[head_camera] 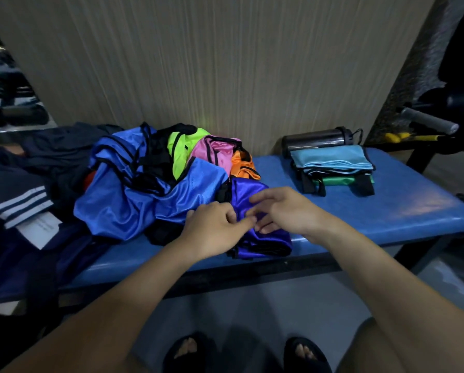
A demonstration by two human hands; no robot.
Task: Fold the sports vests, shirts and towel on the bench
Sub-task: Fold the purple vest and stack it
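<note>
A crumpled purple vest point(255, 238) with black trim lies at the front edge of the blue bench point(387, 200). My left hand point(214, 227) and my right hand point(282, 208) meet over it, and both pinch its fabric with fingertips. Behind it sits a heap of unfolded vests: blue point(123, 195), lime green point(179, 149), pink point(214, 152), orange point(241, 165). To the right, a folded light-blue towel point(333, 157) tops a small pile of folded vests, with a green one point(338, 181) beneath.
Dark shirts point(18, 189) with white stripes and a paper sheet point(41, 228) cover the bench's left end. A dark bottle point(317, 140) lies against the wall behind the folded pile. Gym equipment with a grey handle point(427, 121) stands at the right. My sandalled feet are below.
</note>
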